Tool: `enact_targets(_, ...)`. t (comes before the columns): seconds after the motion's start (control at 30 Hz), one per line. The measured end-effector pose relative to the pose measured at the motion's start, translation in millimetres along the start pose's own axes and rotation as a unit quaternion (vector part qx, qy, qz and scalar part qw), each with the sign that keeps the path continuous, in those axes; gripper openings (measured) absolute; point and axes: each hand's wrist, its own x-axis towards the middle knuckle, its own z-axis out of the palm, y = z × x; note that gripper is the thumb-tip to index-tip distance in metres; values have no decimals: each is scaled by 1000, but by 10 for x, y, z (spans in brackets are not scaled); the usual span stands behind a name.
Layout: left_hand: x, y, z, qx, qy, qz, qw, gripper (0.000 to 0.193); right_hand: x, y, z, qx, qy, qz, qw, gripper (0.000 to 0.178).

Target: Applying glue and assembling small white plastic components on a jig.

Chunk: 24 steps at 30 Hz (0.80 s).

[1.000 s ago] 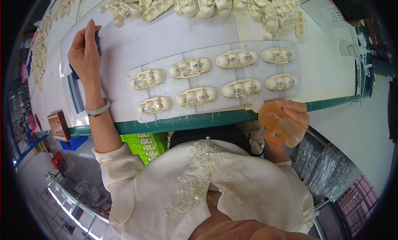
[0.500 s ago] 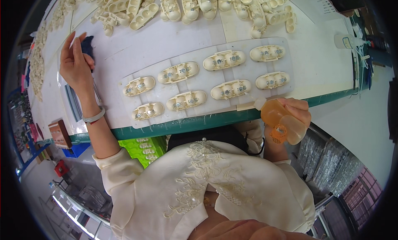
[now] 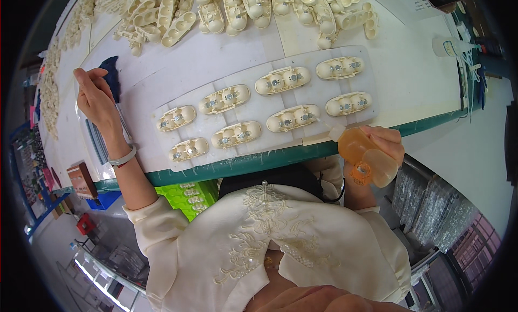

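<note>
My right hand (image 3: 389,144), at the table's front edge, is wrapped round a soft bottle of amber liquid (image 3: 353,144). The bottle's pale nozzle points up and left, close to the board's near right part. A white board (image 3: 259,101) bears two rows of cream oval plastic casings (image 3: 293,118) with small silvery metal pieces in them. Over the table's left side, my left hand (image 3: 98,103) is raised with loosely bent fingers and nothing visible in it. Beside its fingers lies a dark blue cloth (image 3: 111,77); whether they touch cannot be told.
Loose cream casings (image 3: 216,21) pile up along the far edge, with more heaped at the far left. A whitish bottle (image 3: 445,46) stands at the right. Below the table edge is a bright green tray (image 3: 181,196) holding more parts.
My left hand has shifted slightly left, its fingers more bent, and more of the blue cloth shows. My right hand and the bottle have barely moved. The view has shifted a little.
</note>
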Motion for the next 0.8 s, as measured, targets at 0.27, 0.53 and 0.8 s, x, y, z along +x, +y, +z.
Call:
enact_targets(0.27,-19,18,43,9,4,-9,1000,52,8,121,-162,30,46,5,998,41)
enact_targets(0.53,116,-228,22,4,45,58,997,24,28,121,-157,19,63,11,998,34)
enact_targets(0.8,117,-243,9,45,24,61,997,27,-12,157,-149,53,76,23,995,34)
